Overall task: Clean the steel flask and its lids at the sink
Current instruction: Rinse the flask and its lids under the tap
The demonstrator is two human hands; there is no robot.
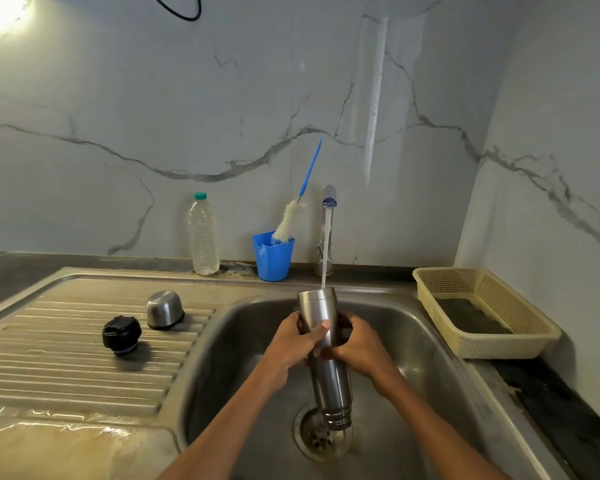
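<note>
The steel flask (321, 306) is held upside down over the sink basin (243, 341), its threaded mouth pointing at the drain (321, 441). My left hand (297, 341) grips its side from the left, thumb across the front. My right hand (355, 346) grips it from the right. Water from the tap (329, 202) falls on the flask's upturned base. On the ribbed drainboard (66, 368) to the left stand the steel cup lid (164, 309) and the black stopper lid (121, 335), both apart from my hands.
Behind the sink stand a clear plastic bottle (203, 235) and a blue cup (273, 256) holding a white bottle brush (291, 218) with a blue handle. A cream plastic basket (482, 311) sits on the counter at the right. Marble walls enclose the back and right.
</note>
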